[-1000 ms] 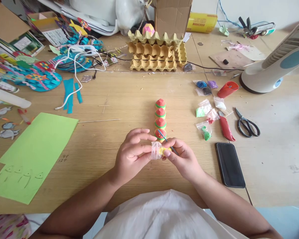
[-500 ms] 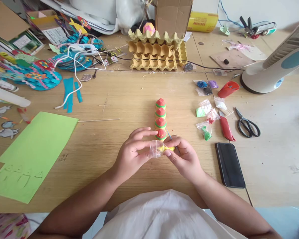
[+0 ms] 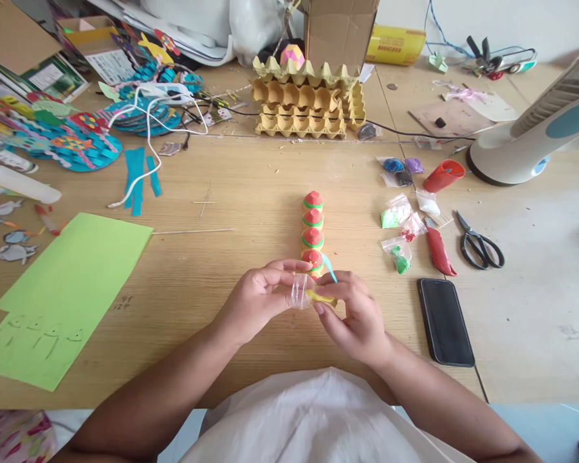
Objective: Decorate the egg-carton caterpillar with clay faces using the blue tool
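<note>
A small clear plastic bag (image 3: 300,291) with yellow clay (image 3: 322,296) in it is held between my two hands. My left hand (image 3: 258,297) pinches the bag's clear end between thumb and fingers. At the yellow end, my right hand (image 3: 354,312) has its thumb and fingers closed on the bag. A thin blue tool (image 3: 329,267) sticks up from behind the right fingers; its lower part is hidden. Just beyond my hands stands a row of egg-carton cups (image 3: 312,238) painted red, green and yellow, the nearest partly covered by my fingers.
To the right lie bags of coloured clay (image 3: 399,254), a red cutter (image 3: 440,249), scissors (image 3: 480,241), a phone (image 3: 446,321) and a red cup (image 3: 444,175). Green paper (image 3: 77,283) is at left. Egg cartons (image 3: 302,122) and a white fan (image 3: 516,145) stand farther back.
The right fingers have shifted and curled along the yellow end of the bag. The blue tool has turned, showing a broader light-blue face. The view has moved slightly.
</note>
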Available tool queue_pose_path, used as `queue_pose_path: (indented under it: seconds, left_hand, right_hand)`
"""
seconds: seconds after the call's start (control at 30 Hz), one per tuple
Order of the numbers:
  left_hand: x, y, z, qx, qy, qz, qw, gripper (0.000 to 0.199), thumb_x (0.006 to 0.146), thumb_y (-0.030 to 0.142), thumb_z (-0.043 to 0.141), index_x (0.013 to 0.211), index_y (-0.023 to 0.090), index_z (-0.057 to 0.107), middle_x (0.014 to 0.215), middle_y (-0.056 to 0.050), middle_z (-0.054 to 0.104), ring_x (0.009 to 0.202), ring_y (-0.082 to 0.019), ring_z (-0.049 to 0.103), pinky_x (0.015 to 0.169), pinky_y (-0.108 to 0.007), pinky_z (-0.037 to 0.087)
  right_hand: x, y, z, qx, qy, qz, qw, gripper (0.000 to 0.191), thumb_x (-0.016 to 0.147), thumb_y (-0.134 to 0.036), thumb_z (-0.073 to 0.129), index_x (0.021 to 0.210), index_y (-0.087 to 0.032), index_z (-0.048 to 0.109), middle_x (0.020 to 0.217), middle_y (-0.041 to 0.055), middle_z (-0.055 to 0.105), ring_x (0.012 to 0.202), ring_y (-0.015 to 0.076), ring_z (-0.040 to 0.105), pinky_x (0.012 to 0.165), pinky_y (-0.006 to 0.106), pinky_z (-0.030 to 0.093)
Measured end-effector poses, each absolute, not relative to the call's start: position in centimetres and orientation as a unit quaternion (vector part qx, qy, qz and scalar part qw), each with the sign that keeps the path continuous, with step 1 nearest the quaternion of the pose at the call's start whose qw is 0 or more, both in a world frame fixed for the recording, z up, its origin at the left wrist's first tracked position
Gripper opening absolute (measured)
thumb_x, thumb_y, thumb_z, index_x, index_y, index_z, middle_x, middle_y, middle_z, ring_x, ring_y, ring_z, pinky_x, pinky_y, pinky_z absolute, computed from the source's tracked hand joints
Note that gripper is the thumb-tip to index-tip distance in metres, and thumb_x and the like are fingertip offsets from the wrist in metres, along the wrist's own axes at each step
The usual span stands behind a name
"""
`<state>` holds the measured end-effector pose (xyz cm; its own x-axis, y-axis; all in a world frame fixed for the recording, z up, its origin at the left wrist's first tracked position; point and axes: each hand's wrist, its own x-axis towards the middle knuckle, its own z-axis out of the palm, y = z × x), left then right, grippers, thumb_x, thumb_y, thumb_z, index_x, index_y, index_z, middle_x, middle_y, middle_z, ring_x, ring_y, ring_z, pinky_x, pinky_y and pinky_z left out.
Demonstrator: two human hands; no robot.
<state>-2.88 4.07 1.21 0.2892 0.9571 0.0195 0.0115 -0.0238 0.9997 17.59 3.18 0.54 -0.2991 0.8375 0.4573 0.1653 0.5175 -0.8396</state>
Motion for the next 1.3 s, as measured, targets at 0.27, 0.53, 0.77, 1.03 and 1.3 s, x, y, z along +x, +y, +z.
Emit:
queue_pose_path:
  seconds: [0.27, 0.53, 0.77, 1.03, 1.3]
  left_hand:
    - [-2.4, 4.2, 2.1, 0.795, 0.374, 0.451, 0.153, 0.013, 0.084, 0.017, 0.079, 0.092, 0.026, 0.074, 0.11, -0.003, 0.076, 0.124, -0.025, 0.061, 0.104, -0.048, 0.055]
    - [-2.4, 4.3, 1.9, 0.82, 0.355, 0.438, 0.101, 0.018, 0.087, 0.018, 0.076, 0.103, 0.024, 0.07, 0.122, -0.007, 0.071, 0.127, -0.025, 0.06, 0.105, -0.048, 0.055]
    - [-2.9, 4.4, 2.1, 0.821, 0.369, 0.428, 0.075, 0.021, 0.085, 0.013, 0.077, 0.101, 0.025, 0.072, 0.111, -0.004, 0.073, 0.124, -0.025, 0.06, 0.103, -0.047, 0.055]
    - [-3.0, 3.9, 2.2, 0.734, 0.406, 0.5, 0.213, 0.011, 0.093, 0.015, 0.067, 0.096, 0.025, 0.07, 0.103, -0.003, 0.072, 0.117, -0.022, 0.063, 0.103, -0.043, 0.053]
    - [-2.6, 3.6, 0.9, 0.536, 0.399, 0.528, 0.524, 0.013, 0.102, 0.033, 0.055, 0.104, 0.021, 0.061, 0.109, -0.007, 0.068, 0.099, -0.016, 0.065, 0.086, -0.028, 0.053]
  right_hand:
    - [17.5, 3.9, 1.1, -0.413, -0.584, 0.582, 0.386, 0.025, 0.087, -0.043, 0.075, 0.098, -0.021, 0.07, 0.097, 0.0056, 0.074, 0.093, 0.0213, 0.068, 0.087, 0.037, 0.054]
    - [17.7, 4.0, 0.9, -0.406, -0.527, 0.623, 0.411, 0.026, 0.085, -0.043, 0.078, 0.101, -0.023, 0.075, 0.1, 0.0047, 0.077, 0.095, 0.0206, 0.071, 0.086, 0.035, 0.058]
    - [17.6, 4.1, 1.0, -0.409, -0.505, 0.645, 0.402, 0.027, 0.083, -0.04, 0.081, 0.104, -0.023, 0.077, 0.102, 0.0046, 0.078, 0.093, 0.02, 0.07, 0.085, 0.034, 0.057]
    - [17.7, 4.1, 0.5, -0.414, -0.438, 0.696, 0.391, 0.027, 0.081, -0.045, 0.081, 0.09, -0.02, 0.072, 0.083, 0.0011, 0.071, 0.067, 0.0129, 0.06, 0.065, 0.027, 0.051]
    - [17.7, 4.1, 0.1, -0.403, -0.483, 0.609, 0.482, 0.017, 0.094, -0.036, 0.07, 0.084, -0.023, 0.071, 0.086, 0.0005, 0.065, 0.081, 0.0152, 0.06, 0.079, 0.03, 0.048]
